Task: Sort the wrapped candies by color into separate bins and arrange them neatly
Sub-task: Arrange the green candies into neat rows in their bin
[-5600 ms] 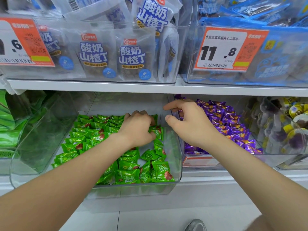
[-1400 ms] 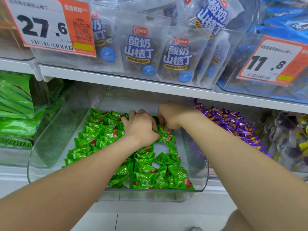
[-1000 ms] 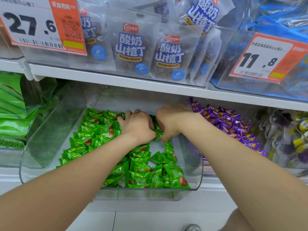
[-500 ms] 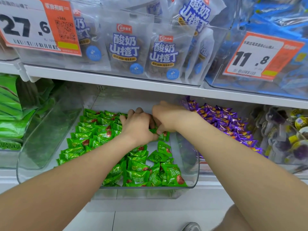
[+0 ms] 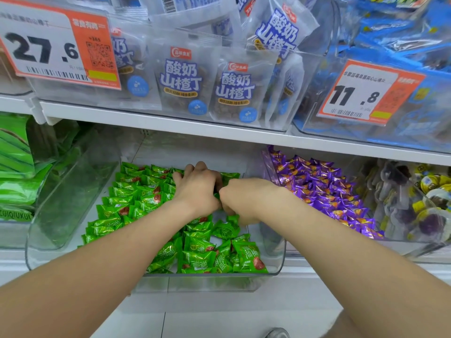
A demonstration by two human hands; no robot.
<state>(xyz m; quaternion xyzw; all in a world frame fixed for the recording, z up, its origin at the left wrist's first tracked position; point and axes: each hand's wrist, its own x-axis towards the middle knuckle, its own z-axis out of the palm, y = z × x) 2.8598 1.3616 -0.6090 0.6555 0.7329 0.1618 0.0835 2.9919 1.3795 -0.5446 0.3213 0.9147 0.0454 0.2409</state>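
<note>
Two bare forearms reach into a clear bin point(image 5: 277, 262) on a shop's lower shelf point(image 5: 302, 270). The bin holds green candies point(image 5: 136, 198), lined in rows at the left and lying loose at the front right. The left hand point(image 5: 197, 189) rests knuckles-up on the rows, fingers bent down; whether it grips any cannot be told. The right hand point(image 5: 244, 201), touching it, curls its fingers around green candies. Purple candies point(image 5: 324, 189) fill the neighbouring container on the right.
</note>
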